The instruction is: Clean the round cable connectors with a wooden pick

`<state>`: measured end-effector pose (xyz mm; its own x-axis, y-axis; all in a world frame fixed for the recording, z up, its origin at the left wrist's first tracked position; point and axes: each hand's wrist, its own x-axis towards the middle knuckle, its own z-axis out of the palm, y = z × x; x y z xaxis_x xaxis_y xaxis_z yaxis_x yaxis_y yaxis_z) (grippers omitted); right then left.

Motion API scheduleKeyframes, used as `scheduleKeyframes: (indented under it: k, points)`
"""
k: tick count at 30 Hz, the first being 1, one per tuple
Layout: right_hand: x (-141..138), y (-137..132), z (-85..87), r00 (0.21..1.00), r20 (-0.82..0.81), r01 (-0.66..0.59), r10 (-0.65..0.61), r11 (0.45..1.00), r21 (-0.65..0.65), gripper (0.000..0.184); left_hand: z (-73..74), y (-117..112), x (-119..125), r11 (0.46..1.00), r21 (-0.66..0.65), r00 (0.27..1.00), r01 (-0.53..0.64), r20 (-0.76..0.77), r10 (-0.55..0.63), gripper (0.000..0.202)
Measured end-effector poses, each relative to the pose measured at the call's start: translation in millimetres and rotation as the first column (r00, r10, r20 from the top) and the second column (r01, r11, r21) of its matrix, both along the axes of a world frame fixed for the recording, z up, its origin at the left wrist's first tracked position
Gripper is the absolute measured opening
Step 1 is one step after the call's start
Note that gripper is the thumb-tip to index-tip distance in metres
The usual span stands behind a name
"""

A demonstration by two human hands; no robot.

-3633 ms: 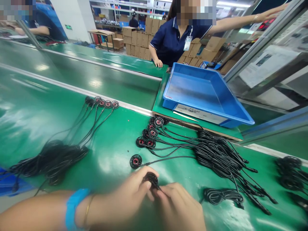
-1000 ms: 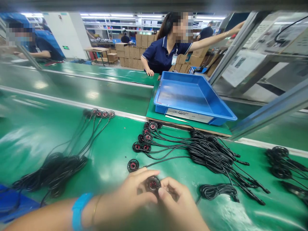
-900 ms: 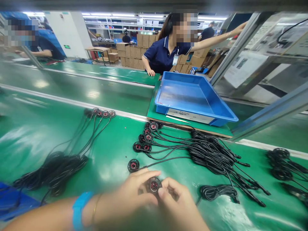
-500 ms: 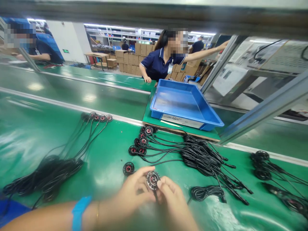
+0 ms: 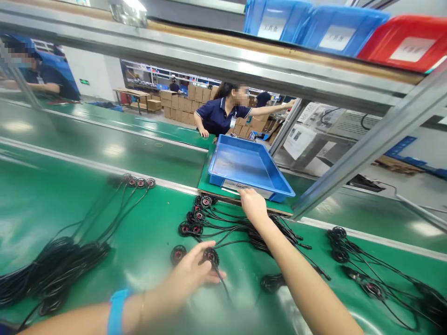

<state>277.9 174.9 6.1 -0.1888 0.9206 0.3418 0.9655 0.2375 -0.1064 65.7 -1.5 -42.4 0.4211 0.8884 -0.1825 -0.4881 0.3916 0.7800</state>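
Note:
My left hand [image 5: 190,275] pinches a small round black part with a red centre [image 5: 211,256] just above the green bench; its thin black cable trails down toward me. A matching loose part [image 5: 178,253] lies just left of it. My right hand [image 5: 252,204] is stretched forward over a pile of black cables [image 5: 275,232], its fingertips at the front edge of the blue tray [image 5: 268,179]. Those fingers point away from me and I cannot see how they are set. A cluster of several like parts [image 5: 195,216] lies between my two hands.
A second row of round parts [image 5: 139,182] and a big cable bundle [image 5: 52,270] lie to the left, more cabled parts [image 5: 349,253] to the right. A slanted metal post [image 5: 366,144] rises right of the tray. A person in a dark polo [image 5: 218,116] stands across the belt.
My right hand has let go of the round part and reached forward to the tray's front edge. My left hand alone keeps the part. The view has tilted up, showing the shelf overhead.

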Motion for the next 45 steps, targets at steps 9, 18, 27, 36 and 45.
scheduleKeyframes:
  k: [9, 18, 27, 36, 45]
  points:
    - [-11.4, 15.7, 11.0, 0.99, -0.105, -0.105, 0.098, 0.992, -0.066, 0.029, -15.7, 8.0, -8.2, 0.999, 0.008, 0.999, 0.049, 0.0, -0.049, 0.063]
    - [-5.7, -130.7, -4.9, 0.73, -0.68, -0.35, 0.069, 0.892, -0.286, 0.04, -20.3, 6.1, -13.8, 0.997, 0.026, 0.997, 0.07, -0.033, -0.069, 0.058]
    - [14.5, -153.9, -13.7, 0.07, -0.925, -0.477, -0.374, 0.802, -0.36, 0.059, -11.9, 5.7, -15.3, 0.997, 0.009, 0.992, 0.083, -0.093, -0.082, 0.062]
    - [10.7, -146.5, -38.4, 0.629, -0.758, 0.042, -0.171, 0.982, -0.186, 0.045, -3.0, 5.1, -16.8, 0.996, -0.02, 0.986, 0.086, -0.139, -0.087, 0.062]
    - [-9.4, -167.9, -42.0, 0.709, -0.692, -0.112, 0.135, 0.991, 0.079, 0.017, -9.9, 1.1, -18.8, 0.986, 0.113, 0.982, 0.122, -0.157, -0.104, 0.056]
